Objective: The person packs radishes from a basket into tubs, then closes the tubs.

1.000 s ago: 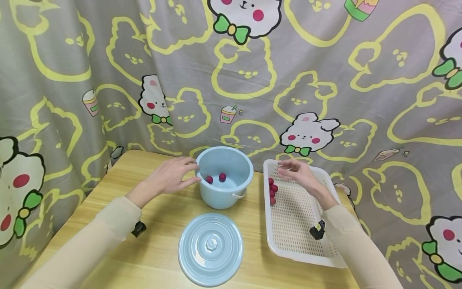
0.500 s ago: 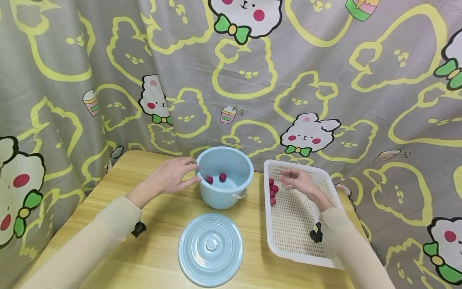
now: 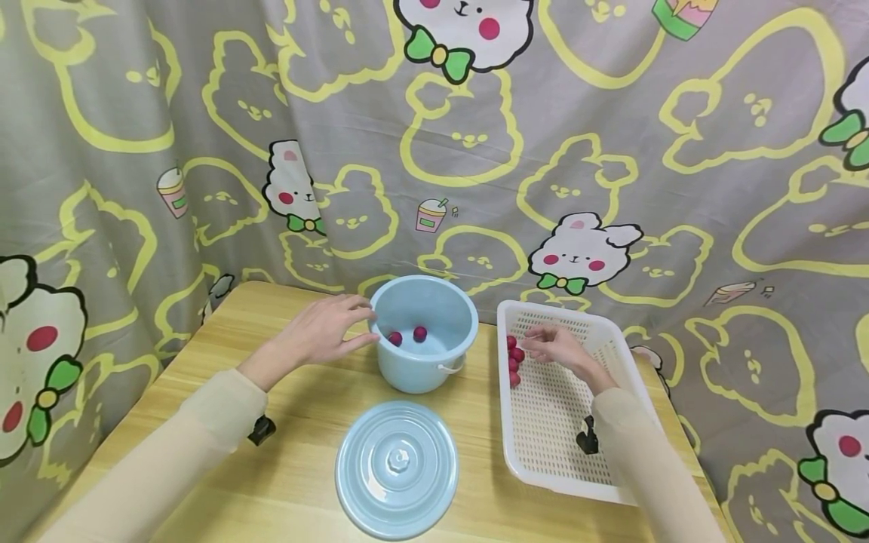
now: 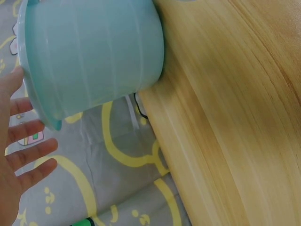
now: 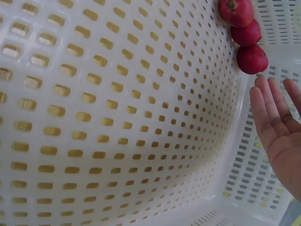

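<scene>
A light blue bucket [image 3: 424, 369] stands on the table with two dark red, radish-like balls [image 3: 420, 334] inside. My left hand [image 3: 322, 328] is beside its left rim, fingers loosely spread; in the left wrist view the fingertips [image 4: 40, 125] come right at the rim. Over the white perforated basket [image 3: 566, 483] on the right is my right hand [image 3: 560, 348], holding nothing. Its fingers point at several round red, radish-like pieces [image 3: 514, 365] along the basket's left side. In the right wrist view, straight fingertips [image 5: 259, 82] are just short of the nearest red piece [image 5: 252, 59].
A round light blue lid [image 3: 397, 469] with a knob lies flat on the wooden table [image 3: 285, 483] in front of the bucket. The bucket's white handle [image 3: 451, 368] hangs at its right side. A patterned grey curtain [image 3: 468, 113] hangs behind the table.
My right hand has lowered into the basket and come nearer to the red pieces. The left hand, the bucket and the lid stay where they were.
</scene>
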